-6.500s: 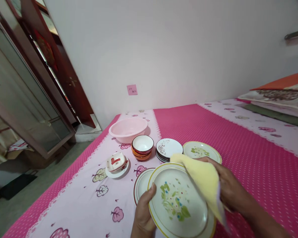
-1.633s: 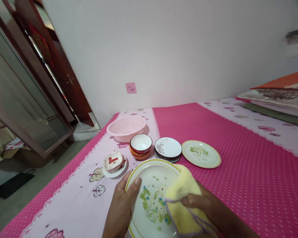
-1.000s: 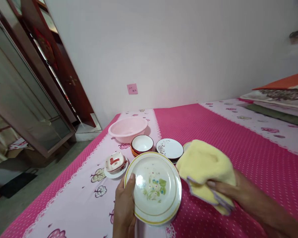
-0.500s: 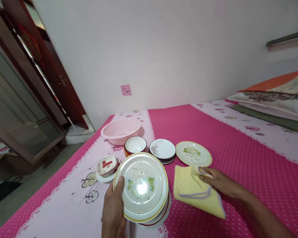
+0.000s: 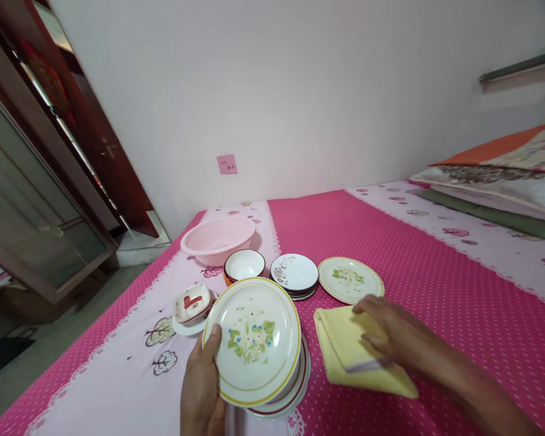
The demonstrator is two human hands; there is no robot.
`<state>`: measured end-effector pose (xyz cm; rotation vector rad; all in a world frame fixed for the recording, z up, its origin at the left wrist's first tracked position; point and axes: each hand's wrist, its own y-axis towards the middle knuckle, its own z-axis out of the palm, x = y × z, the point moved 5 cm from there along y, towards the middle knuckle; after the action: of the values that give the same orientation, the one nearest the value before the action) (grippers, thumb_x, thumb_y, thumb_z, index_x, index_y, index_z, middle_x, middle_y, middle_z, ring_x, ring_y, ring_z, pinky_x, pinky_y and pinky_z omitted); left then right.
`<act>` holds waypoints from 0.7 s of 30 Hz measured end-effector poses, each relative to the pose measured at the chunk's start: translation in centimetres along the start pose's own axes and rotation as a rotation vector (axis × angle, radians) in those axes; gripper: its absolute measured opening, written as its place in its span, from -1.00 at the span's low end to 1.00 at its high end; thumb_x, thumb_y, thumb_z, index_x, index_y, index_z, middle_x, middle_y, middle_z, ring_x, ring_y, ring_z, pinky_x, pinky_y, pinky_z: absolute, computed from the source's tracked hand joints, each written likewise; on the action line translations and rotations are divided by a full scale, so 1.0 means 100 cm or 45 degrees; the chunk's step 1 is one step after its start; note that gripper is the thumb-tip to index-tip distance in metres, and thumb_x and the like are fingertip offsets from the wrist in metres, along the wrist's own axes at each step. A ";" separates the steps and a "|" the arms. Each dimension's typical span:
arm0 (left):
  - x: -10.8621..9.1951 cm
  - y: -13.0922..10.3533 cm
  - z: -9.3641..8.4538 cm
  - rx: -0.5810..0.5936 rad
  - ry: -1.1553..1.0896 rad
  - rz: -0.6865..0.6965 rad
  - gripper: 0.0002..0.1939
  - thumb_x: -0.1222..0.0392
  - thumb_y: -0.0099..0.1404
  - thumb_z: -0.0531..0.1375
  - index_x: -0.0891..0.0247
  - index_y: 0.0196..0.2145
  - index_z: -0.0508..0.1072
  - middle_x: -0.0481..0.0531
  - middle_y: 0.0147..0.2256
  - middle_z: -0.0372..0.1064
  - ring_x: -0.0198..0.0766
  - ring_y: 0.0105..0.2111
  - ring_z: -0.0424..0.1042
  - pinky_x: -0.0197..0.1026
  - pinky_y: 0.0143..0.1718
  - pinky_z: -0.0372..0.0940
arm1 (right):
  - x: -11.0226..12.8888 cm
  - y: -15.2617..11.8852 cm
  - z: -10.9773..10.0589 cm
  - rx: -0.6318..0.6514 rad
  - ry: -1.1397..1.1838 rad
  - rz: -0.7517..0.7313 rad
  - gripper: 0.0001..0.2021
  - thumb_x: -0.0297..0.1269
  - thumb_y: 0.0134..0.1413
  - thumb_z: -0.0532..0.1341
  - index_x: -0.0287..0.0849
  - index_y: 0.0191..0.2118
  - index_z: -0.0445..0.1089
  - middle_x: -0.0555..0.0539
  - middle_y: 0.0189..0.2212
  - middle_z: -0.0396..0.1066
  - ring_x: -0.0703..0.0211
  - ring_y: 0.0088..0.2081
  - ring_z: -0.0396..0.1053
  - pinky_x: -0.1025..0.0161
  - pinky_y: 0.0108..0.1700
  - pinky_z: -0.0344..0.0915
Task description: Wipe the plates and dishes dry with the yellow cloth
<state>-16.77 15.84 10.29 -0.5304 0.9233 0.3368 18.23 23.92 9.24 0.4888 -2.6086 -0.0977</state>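
My left hand (image 5: 203, 378) grips a white plate (image 5: 254, 342) with a yellow rim and a green-leaf flower design at its left edge, thumb on top. The plate is raised and tilted toward me, over a stack of red-banded plates (image 5: 302, 387). My right hand (image 5: 388, 333) is over a folded yellow cloth (image 5: 345, 336), slightly blurred, its thumb and fingers apart. Whether the fingers touch the cloth I cannot tell. A matching flowered plate (image 5: 350, 280) lies flat just beyond the cloth.
Behind the held plate stand stacked bowls (image 5: 244, 265) and dark-rimmed plates (image 5: 294, 272). Small square dishes (image 5: 192, 304) sit on a saucer to the left. A pink basin (image 5: 218, 239) is near the wall. Pillows (image 5: 495, 172) lie at the right on the bedspread (image 5: 318, 224).
My right hand has let go of the cloth's raised fold, which now lies flatter. The held plate has tilted a little, so its glare is gone and the flowers show. The view has shifted slightly.
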 end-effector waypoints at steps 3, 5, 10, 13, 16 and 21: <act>0.000 0.000 0.001 0.017 0.001 0.003 -0.59 0.35 0.37 0.20 0.32 0.16 0.46 0.20 -0.18 0.66 -0.07 -0.17 0.66 -0.05 -0.04 0.54 | 0.010 -0.007 0.022 0.236 -0.148 0.052 -0.60 -0.44 -0.14 0.28 -0.15 -0.07 0.48 -0.21 -0.09 0.51 -0.12 -0.09 0.46 0.11 -0.10 0.28; -0.001 -0.001 0.002 0.016 -0.003 0.002 -0.58 0.35 0.37 0.21 0.32 0.17 0.46 0.20 -0.18 0.66 -0.07 -0.16 0.66 -0.05 -0.04 0.54 | 0.011 -0.008 0.034 0.282 -0.240 0.051 -0.57 -0.53 -0.23 0.27 -0.20 -0.11 0.48 -0.25 -0.07 0.50 -0.16 -0.06 0.44 0.11 -0.09 0.25; 0.000 -0.001 0.002 0.010 -0.016 -0.001 -0.57 0.35 0.37 0.20 0.32 0.18 0.46 0.20 -0.18 0.66 -0.06 -0.16 0.66 -0.04 -0.02 0.53 | 0.015 -0.001 0.037 0.254 -0.212 0.058 -0.63 -0.61 -0.02 0.09 -0.25 -0.08 0.43 -0.26 -0.10 0.50 -0.05 -0.09 0.44 0.19 -0.11 0.20; 0.003 0.003 0.000 0.016 -0.016 0.000 -0.60 0.34 0.38 0.20 0.32 0.16 0.48 0.21 -0.17 0.66 -0.05 -0.16 0.66 -0.04 -0.02 0.53 | 0.025 -0.001 0.027 0.281 -0.108 0.071 -0.67 -0.56 0.01 0.10 -0.21 -0.12 0.44 -0.21 -0.14 0.53 0.00 -0.15 0.46 0.22 -0.18 0.17; 0.007 0.006 -0.002 0.009 -0.007 -0.001 -0.62 0.33 0.38 0.21 0.32 0.14 0.50 0.20 -0.19 0.66 -0.05 -0.16 0.66 -0.04 -0.04 0.54 | 0.036 -0.006 0.022 0.390 -0.065 0.112 -0.69 -0.44 -0.04 0.23 -0.18 -0.10 0.48 -0.18 -0.18 0.55 -0.04 -0.17 0.46 0.21 -0.22 0.16; 0.016 0.003 0.004 -0.001 0.013 -0.027 -0.66 0.31 0.38 0.22 0.32 0.10 0.51 0.19 -0.24 0.66 -0.05 -0.19 0.66 -0.03 -0.09 0.56 | 0.058 -0.007 0.017 0.307 0.265 0.168 -0.64 -0.11 0.19 0.23 -0.22 0.01 0.47 -0.23 -0.18 0.55 -0.04 -0.19 0.47 0.17 -0.20 0.23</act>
<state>-15.74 16.38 9.12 -0.5431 0.9271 0.3158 12.92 21.16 10.22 0.3841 -2.4493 0.2991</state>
